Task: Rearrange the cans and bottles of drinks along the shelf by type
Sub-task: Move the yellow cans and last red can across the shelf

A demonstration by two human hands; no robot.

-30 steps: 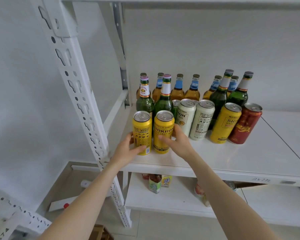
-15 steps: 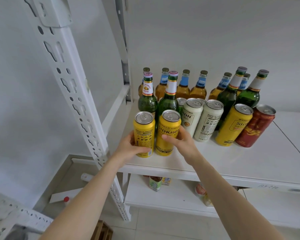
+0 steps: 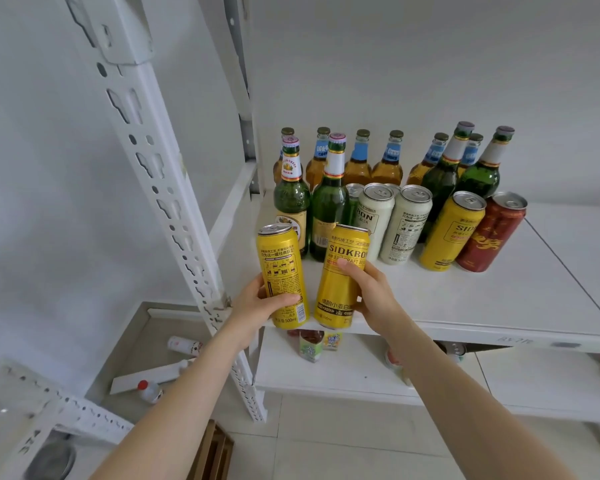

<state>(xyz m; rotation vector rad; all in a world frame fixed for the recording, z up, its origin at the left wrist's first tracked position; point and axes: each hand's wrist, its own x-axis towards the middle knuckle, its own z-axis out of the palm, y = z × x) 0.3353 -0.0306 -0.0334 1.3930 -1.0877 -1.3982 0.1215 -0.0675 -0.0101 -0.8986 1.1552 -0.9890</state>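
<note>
My left hand (image 3: 257,306) grips a yellow can (image 3: 281,268), and my right hand (image 3: 371,296) grips a second yellow can (image 3: 340,271) marked SIDKRON. Both cans are held side by side at the front edge of the white shelf (image 3: 465,299), slightly tilted apart at the top. Behind them stand two green bottles (image 3: 326,206), two white cans (image 3: 392,220), a third yellow can (image 3: 451,230) and a red can (image 3: 489,233). Several amber bottles with blue labels (image 3: 357,164) line the back, with two more green bottles (image 3: 458,174) at the right.
A white perforated upright (image 3: 167,202) of the rack stands just left of my left hand. The lower shelf (image 3: 343,372) carries small cartons and cans. On the floor at the left lie a white strip and small bottles (image 3: 149,389).
Both yellow cans have been lifted off the shelf and drawn toward me to its front edge. The view has moved closer and tilted.
</note>
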